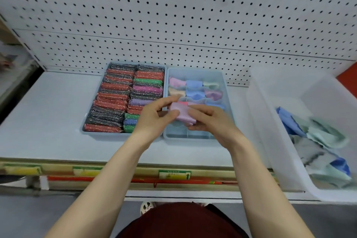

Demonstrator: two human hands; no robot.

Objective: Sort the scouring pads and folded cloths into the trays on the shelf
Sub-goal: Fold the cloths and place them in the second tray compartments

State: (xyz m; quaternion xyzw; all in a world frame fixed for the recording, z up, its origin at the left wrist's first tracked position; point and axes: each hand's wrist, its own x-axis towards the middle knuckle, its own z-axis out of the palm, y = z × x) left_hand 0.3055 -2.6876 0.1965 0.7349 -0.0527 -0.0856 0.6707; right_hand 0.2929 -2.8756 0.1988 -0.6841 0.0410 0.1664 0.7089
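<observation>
Both hands hold a folded pink cloth (182, 113) above the near part of the divided clear tray (228, 94). My left hand (154, 118) pinches its left edge, and my right hand (209, 120) grips its right side from below. The divided tray holds several folded cloths (195, 93) in pink, blue, peach and mint in its far compartments. To its left, a blue-grey tray (86, 131) is packed with two rows of glittery scouring pads (116, 100) in red, black, green, pink and purple.
A large translucent bin (270, 121) stands at the right on the shelf, with loose blue, mint and grey cloths (318, 141) inside. A white pegboard wall (173, 15) rises behind the trays. The shelf's front edge (116, 170) carries price labels.
</observation>
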